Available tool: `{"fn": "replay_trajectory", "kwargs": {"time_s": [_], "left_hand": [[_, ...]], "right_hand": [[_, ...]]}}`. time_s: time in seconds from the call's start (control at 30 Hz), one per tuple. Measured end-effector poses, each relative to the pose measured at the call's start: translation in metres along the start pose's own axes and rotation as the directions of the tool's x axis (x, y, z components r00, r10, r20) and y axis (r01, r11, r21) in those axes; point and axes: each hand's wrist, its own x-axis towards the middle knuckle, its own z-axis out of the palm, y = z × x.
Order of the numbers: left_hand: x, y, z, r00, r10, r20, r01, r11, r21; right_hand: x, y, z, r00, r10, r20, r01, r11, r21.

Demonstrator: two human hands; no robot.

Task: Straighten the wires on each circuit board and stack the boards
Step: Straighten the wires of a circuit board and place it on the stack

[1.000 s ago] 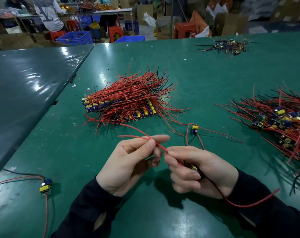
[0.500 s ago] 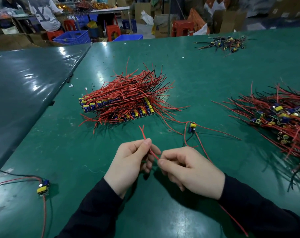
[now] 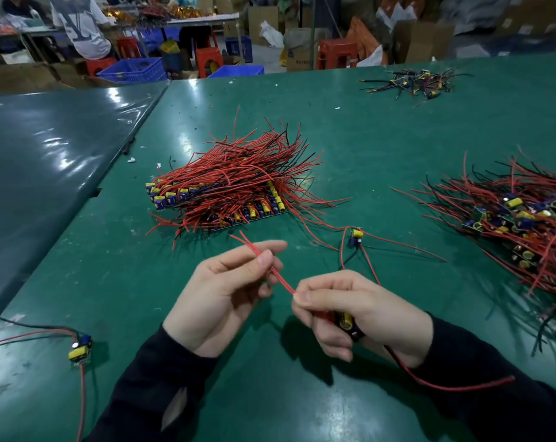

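My right hand [image 3: 356, 314] grips a small circuit board [image 3: 346, 323] with a yellow capacitor, low and centre over the green table [image 3: 365, 138]. Two red wires [image 3: 279, 275] run from it up and left, and my left hand [image 3: 225, 298] pinches them between thumb and forefinger near their free ends. Another red wire [image 3: 445, 384] trails from the board under my right wrist. Behind my hands lies the neat stack of boards [image 3: 225, 199] with red wires fanned to the right. A tangled heap of boards [image 3: 518, 224] sits at the right.
One loose board [image 3: 355, 237] with red wires lies just beyond my right hand. Another loose board [image 3: 79, 349] lies near the left front edge. A small pile of black-wired boards [image 3: 413, 82] sits far back right. A darker table [image 3: 47, 161] adjoins on the left.
My left hand has slid up along the two red wires, which now lie side by side and straighter. My right hand turned so the board shows in its palm.
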Motion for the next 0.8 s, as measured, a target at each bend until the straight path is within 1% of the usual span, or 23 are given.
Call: {"fn": "replay_trajectory", "kwargs": {"time_s": [0.03, 0.1, 0.23, 0.27, 0.37, 0.43, 0.5, 0.6, 0.63, 0.7, 0.8], "left_hand": [[0.0002, 0.0015, -0.0005, 1.000, 0.025, -0.015, -0.025, 1.000, -0.002], [-0.0005, 0.0013, -0.0003, 0.996, 0.082, -0.038, -0.080, 0.996, 0.048], [-0.0006, -0.0050, 0.0043, 0.969, 0.230, -0.085, -0.206, 0.952, 0.228], [-0.0003, -0.0054, 0.0041, 0.967, 0.238, -0.092, -0.212, 0.949, 0.235], [0.0012, -0.0012, -0.0008, 0.972, 0.197, -0.128, -0.178, 0.974, 0.143], [0.0015, 0.0002, -0.0034, 0.965, 0.221, -0.143, -0.201, 0.969, 0.143], [0.0017, -0.0013, -0.0031, 0.947, 0.285, -0.147, -0.253, 0.945, 0.207], [0.0025, -0.0055, -0.0005, 0.903, 0.404, -0.148, -0.327, 0.868, 0.373], [0.0030, -0.0055, -0.0001, 0.890, 0.431, -0.152, -0.342, 0.849, 0.402], [0.0040, -0.0042, -0.0004, 0.873, 0.452, -0.182, -0.360, 0.850, 0.385], [0.0041, -0.0021, -0.0002, 0.887, 0.406, -0.222, -0.347, 0.901, 0.261]], "right_hand": [[-0.0008, -0.0001, 0.0011, 1.000, 0.020, 0.024, -0.021, 0.999, 0.036], [-0.0004, 0.0013, 0.0032, 0.998, 0.049, 0.039, -0.051, 0.996, 0.067], [0.0021, 0.0036, 0.0043, 0.998, 0.063, 0.026, -0.064, 0.997, 0.039], [0.0023, 0.0040, 0.0039, 0.998, 0.063, 0.030, -0.065, 0.997, 0.042], [0.0017, 0.0043, 0.0029, 0.996, 0.064, 0.056, -0.069, 0.993, 0.097], [0.0017, 0.0037, 0.0025, 0.996, 0.064, 0.057, -0.070, 0.992, 0.106], [0.0026, 0.0030, 0.0033, 0.997, 0.061, 0.046, -0.065, 0.994, 0.087], [0.0027, 0.0027, 0.0055, 0.997, 0.068, 0.028, -0.069, 0.996, 0.047], [0.0026, 0.0028, 0.0063, 0.997, 0.070, 0.025, -0.071, 0.997, 0.042], [0.0023, 0.0030, 0.0068, 0.997, 0.072, 0.018, -0.073, 0.996, 0.047], [0.0017, 0.0030, 0.0048, 0.997, 0.067, 0.030, -0.068, 0.995, 0.067]]}}
